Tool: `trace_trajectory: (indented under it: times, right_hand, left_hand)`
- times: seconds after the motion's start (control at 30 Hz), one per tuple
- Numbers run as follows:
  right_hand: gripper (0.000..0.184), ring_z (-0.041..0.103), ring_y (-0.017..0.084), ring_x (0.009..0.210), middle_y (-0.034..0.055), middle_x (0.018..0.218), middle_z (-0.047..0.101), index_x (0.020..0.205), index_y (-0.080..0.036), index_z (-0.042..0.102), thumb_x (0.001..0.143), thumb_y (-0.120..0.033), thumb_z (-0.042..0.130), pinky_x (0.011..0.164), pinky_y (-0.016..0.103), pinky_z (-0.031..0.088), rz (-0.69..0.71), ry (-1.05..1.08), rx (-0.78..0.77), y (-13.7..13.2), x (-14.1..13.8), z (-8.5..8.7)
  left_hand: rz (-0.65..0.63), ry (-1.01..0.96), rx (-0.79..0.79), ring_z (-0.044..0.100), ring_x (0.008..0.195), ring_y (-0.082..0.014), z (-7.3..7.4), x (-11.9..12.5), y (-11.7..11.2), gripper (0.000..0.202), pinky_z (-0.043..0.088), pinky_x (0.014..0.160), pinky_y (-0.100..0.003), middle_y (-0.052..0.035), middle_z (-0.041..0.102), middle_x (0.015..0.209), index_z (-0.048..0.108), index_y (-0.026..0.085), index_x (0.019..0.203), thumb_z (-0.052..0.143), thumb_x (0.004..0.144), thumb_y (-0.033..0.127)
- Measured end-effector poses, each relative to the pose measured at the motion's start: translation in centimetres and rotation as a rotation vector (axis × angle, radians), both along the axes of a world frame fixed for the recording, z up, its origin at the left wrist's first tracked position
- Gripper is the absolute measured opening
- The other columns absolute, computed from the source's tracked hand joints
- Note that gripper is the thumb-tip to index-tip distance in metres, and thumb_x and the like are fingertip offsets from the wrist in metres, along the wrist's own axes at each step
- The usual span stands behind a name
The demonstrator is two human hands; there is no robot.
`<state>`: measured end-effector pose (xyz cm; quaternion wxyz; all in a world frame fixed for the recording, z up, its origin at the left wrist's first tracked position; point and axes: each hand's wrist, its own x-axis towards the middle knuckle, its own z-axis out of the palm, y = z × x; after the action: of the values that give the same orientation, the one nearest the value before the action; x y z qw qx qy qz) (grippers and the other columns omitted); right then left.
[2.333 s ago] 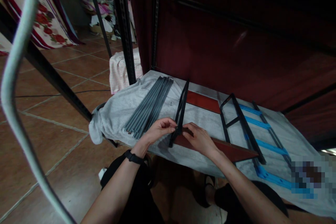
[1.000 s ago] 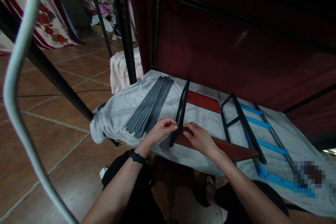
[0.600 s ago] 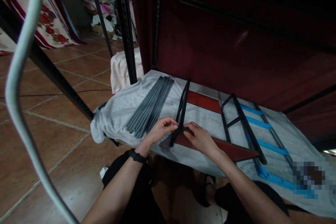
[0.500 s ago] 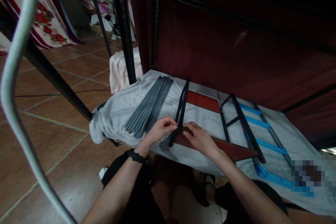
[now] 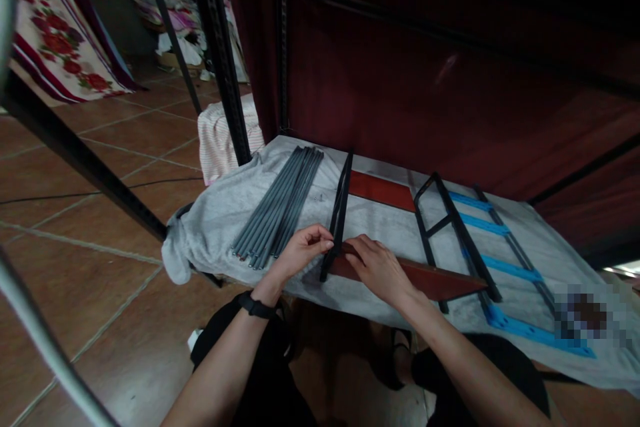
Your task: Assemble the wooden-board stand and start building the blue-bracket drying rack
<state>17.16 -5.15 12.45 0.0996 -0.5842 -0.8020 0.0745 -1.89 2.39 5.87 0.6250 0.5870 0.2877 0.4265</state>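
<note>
My left hand (image 5: 303, 252) is pinched, thumb against index finger, beside a slim black metal frame (image 5: 343, 200). Whatever lies between those fingertips is too small to make out. On the frame's other side, my right hand (image 5: 381, 269) curls its fingers over the end of a reddish-brown panel (image 5: 435, 281), close to where panel and frame meet. A second, orange-red panel (image 5: 383, 191) spans the far side, between this frame and another black frame (image 5: 456, 233) with a crossbar. My right fingertips are partly hidden.
Grey rods (image 5: 280, 203) lie bundled on the cloth-covered table (image 5: 215, 213), left of my hands. Blue-and-black frame parts (image 5: 510, 267) lie to the right. Black rack posts (image 5: 220, 53) and a dark red curtain (image 5: 400, 93) stand behind. A pale curved tube (image 5: 45, 340) crosses the left foreground.
The view has shifted slightly, so the table's contents appear a little further left. Both hands stay at the same joint of frame and panel, with hardly any change in their fingers.
</note>
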Motion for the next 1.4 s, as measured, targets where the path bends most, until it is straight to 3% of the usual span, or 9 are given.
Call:
trace_trajectory:
  times: [0.13, 0.37, 0.67, 0.8, 0.97, 1.4]
  right_hand:
    - [0.024, 0.062, 0.021, 0.101, 0.0067, 0.112, 0.064, 0.117, -0.022, 0.057, 0.099, -0.027, 0.042, 0.092, 0.036, 0.044, 0.005, 0.0, 0.0, -0.02, 0.07, 0.0]
    - [0.029, 0.061, 0.023, 0.102, 0.0089, 0.117, 0.063, 0.123, -0.02, 0.055, 0.1, -0.026, 0.039, 0.093, 0.039, 0.045, -0.01, -0.006, 0.061, -0.58, 0.06, -0.23]
    - [0.029, 0.062, 0.022, 0.102, 0.0081, 0.114, 0.065, 0.119, -0.021, 0.058, 0.101, -0.027, 0.036, 0.094, 0.038, 0.045, -0.029, 0.039, 0.045, -0.7, 0.41, -0.35]
    - [0.03, 0.062, 0.022, 0.103, 0.0074, 0.115, 0.065, 0.122, -0.022, 0.057, 0.101, -0.028, 0.038, 0.093, 0.037, 0.045, -0.04, 0.063, 0.037, -0.66, 0.57, -0.38]
    - [0.03, 0.063, 0.022, 0.101, 0.0075, 0.115, 0.065, 0.122, -0.022, 0.058, 0.1, -0.029, 0.038, 0.091, 0.036, 0.046, -0.038, 0.046, 0.031, -0.53, 0.76, -0.65]
    - [0.028, 0.063, 0.021, 0.101, 0.007, 0.114, 0.065, 0.12, -0.021, 0.058, 0.1, -0.028, 0.04, 0.091, 0.036, 0.048, -0.03, 0.057, 0.026, -0.46, 0.7, -0.57]
  left_hand:
    - [-0.016, -0.022, 0.005, 0.053, 0.074, -0.0116, 0.16, -0.1, 0.04, 0.027, 0.042, 0.07, -0.023, -0.0003, 0.059, 0.077, 0.064, 0.015, 0.084, 0.077, 0.074, 0.036]
    - [-0.002, -0.001, -0.016, 0.049, 0.063, -0.0095, 0.06, 0.1, -0.05, 0.025, 0.04, 0.063, -0.023, 0.0028, 0.055, 0.067, 0.061, 0.016, 0.08, 0.074, 0.077, 0.038]
    - [-0.022, -0.04, 0.004, 0.053, 0.073, -0.0112, -0.12, -0.05, 0.17, 0.027, 0.041, 0.07, -0.023, 0.0007, 0.058, 0.076, 0.063, 0.016, 0.083, 0.078, 0.074, 0.036]
    - [-0.045, -0.045, -0.018, 0.052, 0.069, -0.0107, 0.17, -0.04, -0.08, 0.026, 0.042, 0.067, -0.023, 0.0005, 0.058, 0.076, 0.063, 0.016, 0.088, 0.074, 0.078, 0.038]
    - [-0.042, -0.03, -0.018, 0.049, 0.063, -0.0094, -0.14, 0.14, -0.03, 0.026, 0.04, 0.062, -0.023, 0.0018, 0.056, 0.07, 0.06, 0.015, 0.081, 0.072, 0.079, 0.038]
    - [-0.072, -0.061, 0.018, 0.051, 0.072, -0.0104, -0.21, 0.03, 0.05, 0.026, 0.041, 0.068, -0.023, 0.0009, 0.056, 0.078, 0.061, 0.015, 0.087, 0.073, 0.078, 0.036]
